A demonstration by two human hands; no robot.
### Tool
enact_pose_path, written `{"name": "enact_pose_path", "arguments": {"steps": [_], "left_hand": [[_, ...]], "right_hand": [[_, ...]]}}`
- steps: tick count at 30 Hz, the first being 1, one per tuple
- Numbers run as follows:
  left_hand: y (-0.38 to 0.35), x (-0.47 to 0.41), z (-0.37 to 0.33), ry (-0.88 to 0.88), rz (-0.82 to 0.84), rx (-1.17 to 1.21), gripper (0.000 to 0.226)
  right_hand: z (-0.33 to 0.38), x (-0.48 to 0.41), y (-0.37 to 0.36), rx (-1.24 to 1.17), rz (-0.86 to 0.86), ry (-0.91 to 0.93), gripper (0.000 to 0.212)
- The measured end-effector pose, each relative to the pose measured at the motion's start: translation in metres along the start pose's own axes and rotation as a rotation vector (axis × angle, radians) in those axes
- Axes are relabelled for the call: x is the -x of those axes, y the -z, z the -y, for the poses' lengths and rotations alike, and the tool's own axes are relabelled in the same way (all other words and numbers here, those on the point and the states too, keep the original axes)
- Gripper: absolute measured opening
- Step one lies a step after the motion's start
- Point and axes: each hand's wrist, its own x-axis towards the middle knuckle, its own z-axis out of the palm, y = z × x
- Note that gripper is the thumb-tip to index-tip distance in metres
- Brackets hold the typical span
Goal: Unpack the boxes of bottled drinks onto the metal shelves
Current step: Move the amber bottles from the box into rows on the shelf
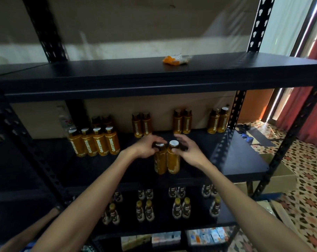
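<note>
Two bottles stand upright and touching on the middle shelf [235,160], to the right of the row of four bottles [94,142] and nearer the front edge. The left hand [145,149], on the row's side, curls its fingers over the left bottle [160,160] at the cap. The right hand [187,151], on the far side, is spread loose, with only its thumb at the right bottle [173,159]. Both long axes are vertical, so any nudge toward the row likely falls to the left hand.
</note>
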Motion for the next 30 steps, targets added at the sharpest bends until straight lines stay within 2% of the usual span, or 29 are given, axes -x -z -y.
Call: {"name": "enact_pose_path", "arguments": {"steps": [2, 6, 10, 14, 16, 19, 21, 24, 26, 30], "left_hand": [[0.005, -0.005, -0.004, 0.009, 0.035, -0.061, 0.05], [0.009, -0.013, -0.013, 0.053, -0.012, -0.117, 0.041], [0.012, -0.012, -0.017, 0.124, -0.039, -0.181, 0.066], [0.018, -0.01, -0.019, 0.038, 0.063, -0.213, 0.051], [0.016, -0.01, -0.021, 0.079, 0.019, -0.224, 0.046], [0.012, -0.008, -0.026, 0.175, -0.057, -0.232, 0.06], [0.009, -0.008, -0.026, 0.15, -0.025, -0.272, 0.068], [0.006, -0.009, -0.027, 0.109, 0.023, -0.282, 0.055], [0.006, -0.006, -0.028, 0.156, -0.026, -0.258, 0.048], [0.005, -0.002, -0.029, 0.153, -0.094, -0.241, 0.064]], "right_hand": [[0.015, -0.005, 0.008, 0.042, 0.082, 0.053, 0.044], [0.024, -0.009, 0.013, 0.27, 0.134, 0.081, 0.036], [0.025, -0.008, 0.013, 0.307, 0.128, 0.091, 0.034], [0.024, -0.01, 0.009, 0.303, 0.11, 0.07, 0.036], [0.023, -0.01, 0.007, 0.305, 0.096, 0.07, 0.036], [0.022, -0.009, 0.005, 0.298, 0.084, 0.068, 0.036], [0.023, -0.008, 0.004, 0.303, 0.083, 0.067, 0.036], [0.023, -0.007, 0.004, 0.309, 0.073, 0.062, 0.036], [0.025, -0.005, 0.003, 0.314, 0.074, 0.059, 0.036], [0.025, -0.002, 0.003, 0.325, 0.067, 0.075, 0.034]]}}
